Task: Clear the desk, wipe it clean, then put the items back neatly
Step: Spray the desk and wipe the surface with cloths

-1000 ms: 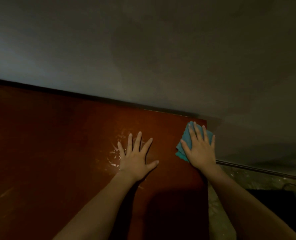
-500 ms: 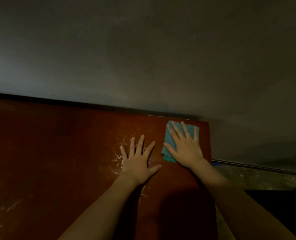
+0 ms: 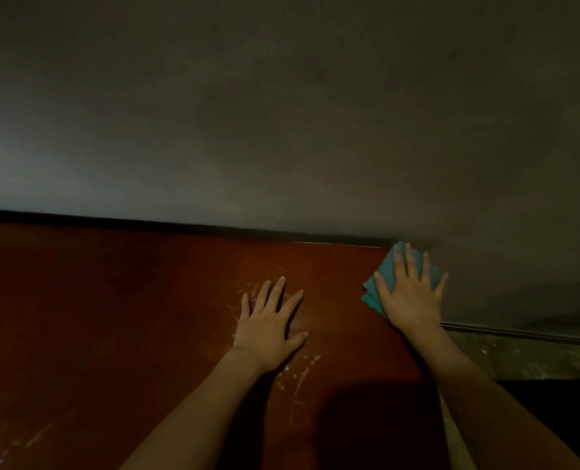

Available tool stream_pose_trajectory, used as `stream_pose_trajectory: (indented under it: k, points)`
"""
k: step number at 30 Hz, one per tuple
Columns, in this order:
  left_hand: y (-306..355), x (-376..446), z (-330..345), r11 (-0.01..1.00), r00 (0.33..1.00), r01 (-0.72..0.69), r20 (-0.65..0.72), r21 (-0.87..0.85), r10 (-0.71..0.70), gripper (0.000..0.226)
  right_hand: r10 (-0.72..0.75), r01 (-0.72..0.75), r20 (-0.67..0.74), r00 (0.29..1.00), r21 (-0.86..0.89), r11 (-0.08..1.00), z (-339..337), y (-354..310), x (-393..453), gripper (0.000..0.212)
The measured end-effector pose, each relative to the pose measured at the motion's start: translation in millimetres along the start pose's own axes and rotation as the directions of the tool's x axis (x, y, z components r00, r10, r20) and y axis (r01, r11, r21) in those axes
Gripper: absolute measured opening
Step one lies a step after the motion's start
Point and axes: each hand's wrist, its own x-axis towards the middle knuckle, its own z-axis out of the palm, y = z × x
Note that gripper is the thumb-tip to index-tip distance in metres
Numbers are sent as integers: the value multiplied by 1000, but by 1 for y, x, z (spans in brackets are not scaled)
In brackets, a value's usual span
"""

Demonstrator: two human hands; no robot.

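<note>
You are bracing your left hand (image 3: pixel 271 329) flat on the tabletop (image 3: pixel 112 317), fingers spread and holding nothing, with pale smears showing at its 11 and 5 o'clock. At its 2 o'clock, your right hand (image 3: pixel 410 300) is pressing the teal cloth (image 3: pixel 385 269) down with straight fingers at the far right corner, beside the wall (image 3: pixel 282 113). Keep the palm flat and overlap strokes back toward those smears.
</note>
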Motion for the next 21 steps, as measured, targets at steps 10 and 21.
stream_pose_trajectory:
  k: [10,21]
  points:
    - [-58,-13,1,997,997,26,-67,-78,-32,71,-181,179,-33,983,-69,981,18,-112,-1,69]
    - [-217,-38,-6,979,985,137,-85,-154,-151,72,-255,252,-30,966,-85,964,44,-265,-21,70]
